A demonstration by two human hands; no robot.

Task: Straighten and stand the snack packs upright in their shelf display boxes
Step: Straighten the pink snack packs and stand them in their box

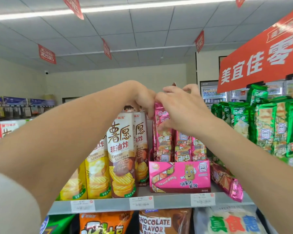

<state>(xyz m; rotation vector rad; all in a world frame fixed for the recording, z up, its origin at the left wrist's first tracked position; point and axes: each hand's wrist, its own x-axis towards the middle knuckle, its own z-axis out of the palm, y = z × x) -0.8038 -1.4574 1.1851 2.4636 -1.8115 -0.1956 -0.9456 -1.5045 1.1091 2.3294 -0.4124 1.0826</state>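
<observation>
Bags of snacks [162,223] line the bottom edge of the frame, under the grey shelf lip [172,201] with its price tags [141,202]. Just above, right of centre, the pink display box [179,176] stands at the shelf front with the pink packs [162,137] upright inside it, leaning a little to the left.

Both arms reach up from the lower corners and meet at the pack tops in the middle of the frame. The left hand [142,100] has its fingers curled down and pinches the upper left edge of the leftmost pack. The right hand [181,108] arches over the row, fingers bent behind the tops and thumb at the fronts, holding them together.

By my reading, the step in hand is squaring this row. The next move calls for pushing the tops back until the packs stand straight, then letting go gently so they do not slump.

One fallen pink pack [227,181] lies on the shelf to the right of the box, outside it, and will need standing inside. Tall crisp cartons [122,149] crowd the box's left side and leave the left hand little room. Green packs [267,129] fill the right of the frame. Farther back, a red sign [260,61] hangs at upper right, with fridges [211,95] behind.
</observation>
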